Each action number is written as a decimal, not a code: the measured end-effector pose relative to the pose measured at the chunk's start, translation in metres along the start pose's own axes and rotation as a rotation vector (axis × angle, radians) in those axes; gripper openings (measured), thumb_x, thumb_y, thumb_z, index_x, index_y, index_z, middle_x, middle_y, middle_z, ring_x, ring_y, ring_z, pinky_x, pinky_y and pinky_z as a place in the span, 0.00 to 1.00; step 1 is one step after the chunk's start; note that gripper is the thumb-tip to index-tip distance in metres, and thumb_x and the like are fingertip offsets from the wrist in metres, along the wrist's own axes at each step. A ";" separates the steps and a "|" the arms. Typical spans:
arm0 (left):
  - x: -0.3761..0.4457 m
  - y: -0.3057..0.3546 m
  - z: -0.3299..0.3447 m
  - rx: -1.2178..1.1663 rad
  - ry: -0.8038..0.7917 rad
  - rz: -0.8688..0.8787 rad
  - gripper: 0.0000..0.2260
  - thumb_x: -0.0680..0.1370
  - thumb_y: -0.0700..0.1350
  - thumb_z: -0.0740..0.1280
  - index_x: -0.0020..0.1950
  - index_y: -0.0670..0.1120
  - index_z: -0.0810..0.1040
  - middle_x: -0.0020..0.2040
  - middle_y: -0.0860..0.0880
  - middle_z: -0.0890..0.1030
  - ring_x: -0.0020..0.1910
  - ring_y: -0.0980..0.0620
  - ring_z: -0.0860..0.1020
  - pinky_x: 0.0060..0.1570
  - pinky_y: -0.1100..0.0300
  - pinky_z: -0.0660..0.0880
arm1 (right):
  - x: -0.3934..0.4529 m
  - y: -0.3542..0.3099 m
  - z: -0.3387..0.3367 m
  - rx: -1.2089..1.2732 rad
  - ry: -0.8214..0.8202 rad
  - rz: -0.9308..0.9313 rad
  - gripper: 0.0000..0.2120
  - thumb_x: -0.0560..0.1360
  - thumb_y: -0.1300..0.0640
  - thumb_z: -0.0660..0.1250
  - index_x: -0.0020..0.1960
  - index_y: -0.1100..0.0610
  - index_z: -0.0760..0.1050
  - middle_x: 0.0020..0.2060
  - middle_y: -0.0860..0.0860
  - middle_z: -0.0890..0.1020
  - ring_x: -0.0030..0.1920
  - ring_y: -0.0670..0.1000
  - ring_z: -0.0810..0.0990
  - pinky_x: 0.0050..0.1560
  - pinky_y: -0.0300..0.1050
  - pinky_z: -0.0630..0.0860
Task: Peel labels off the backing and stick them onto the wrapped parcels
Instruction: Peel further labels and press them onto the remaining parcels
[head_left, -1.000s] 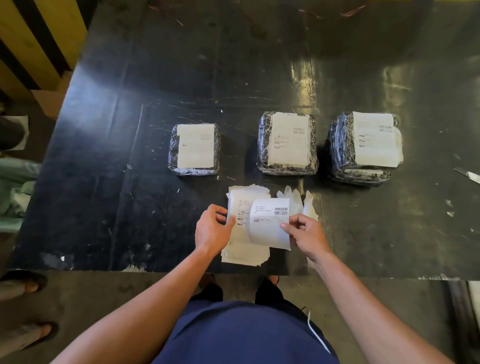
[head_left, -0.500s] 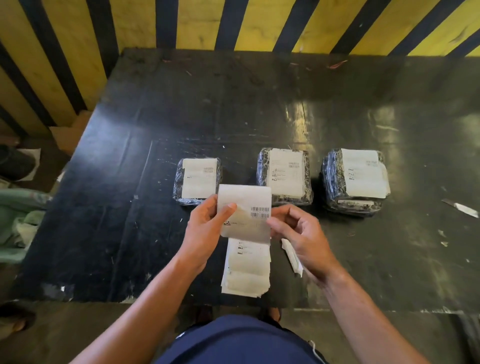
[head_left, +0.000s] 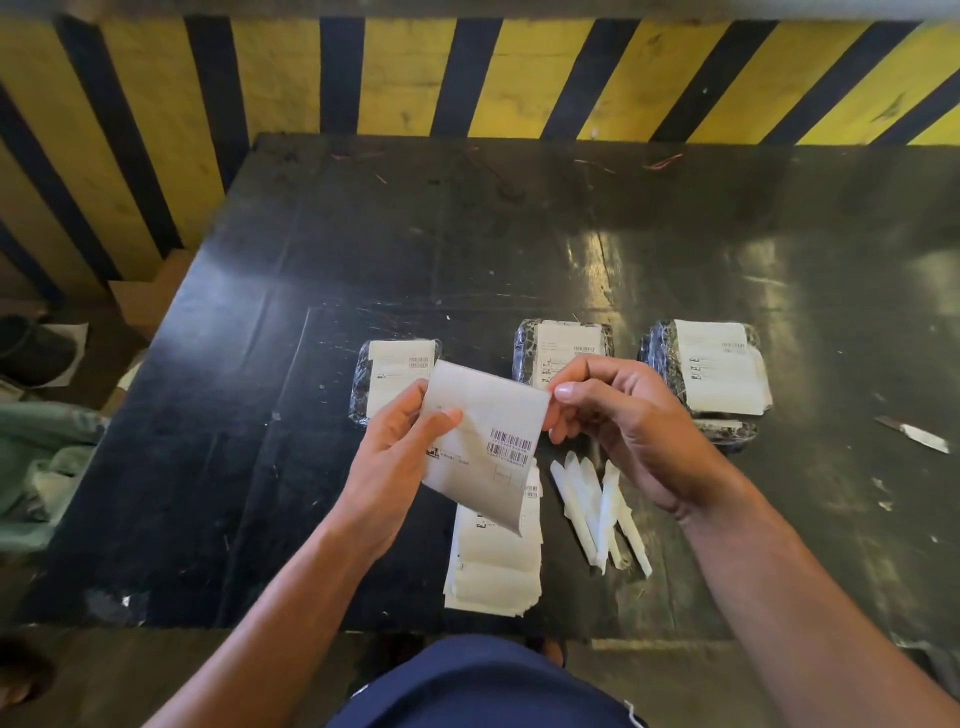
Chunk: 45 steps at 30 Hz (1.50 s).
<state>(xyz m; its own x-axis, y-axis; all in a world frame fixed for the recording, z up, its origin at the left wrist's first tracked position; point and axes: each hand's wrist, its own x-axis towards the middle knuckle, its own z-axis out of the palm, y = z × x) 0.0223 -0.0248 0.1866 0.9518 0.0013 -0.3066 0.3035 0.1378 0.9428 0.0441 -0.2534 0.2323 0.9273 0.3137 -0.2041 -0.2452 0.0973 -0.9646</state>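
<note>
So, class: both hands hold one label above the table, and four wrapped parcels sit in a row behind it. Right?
Not quite. The head view shows three wrapped parcels, not four. Both hands, left and right, do hold one label above the table.

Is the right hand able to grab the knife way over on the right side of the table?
Probably not right now. The right hand is busy pinching the corner of the label that the left hand also holds. The knife lies in the open with nothing around it, but it would have to let go first.
</note>
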 end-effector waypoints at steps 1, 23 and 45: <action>0.000 0.000 0.001 -0.009 -0.002 -0.001 0.11 0.77 0.48 0.71 0.59 0.50 0.82 0.53 0.52 0.87 0.57 0.49 0.82 0.58 0.46 0.77 | 0.000 -0.001 0.000 0.001 0.000 0.001 0.05 0.76 0.60 0.69 0.44 0.59 0.82 0.39 0.58 0.85 0.39 0.52 0.80 0.47 0.46 0.76; 0.002 0.001 0.000 -0.087 -0.182 -0.050 0.15 0.76 0.47 0.68 0.60 0.41 0.80 0.48 0.50 0.85 0.49 0.55 0.83 0.51 0.56 0.75 | -0.005 0.003 0.009 0.175 -0.069 0.013 0.05 0.75 0.62 0.68 0.42 0.61 0.81 0.35 0.58 0.83 0.36 0.52 0.79 0.43 0.44 0.78; -0.016 0.002 0.023 0.139 -0.126 0.220 0.13 0.76 0.47 0.76 0.56 0.42 0.83 0.50 0.44 0.87 0.52 0.42 0.86 0.56 0.52 0.83 | -0.001 0.035 0.032 0.138 0.129 -0.005 0.05 0.72 0.60 0.72 0.37 0.56 0.83 0.30 0.56 0.79 0.32 0.50 0.75 0.42 0.48 0.71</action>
<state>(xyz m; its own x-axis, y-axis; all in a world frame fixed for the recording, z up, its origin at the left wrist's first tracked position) 0.0086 -0.0473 0.1966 0.9907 -0.1084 -0.0823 0.0840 0.0111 0.9964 0.0254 -0.2206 0.2037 0.9551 0.1897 -0.2273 -0.2684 0.2305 -0.9353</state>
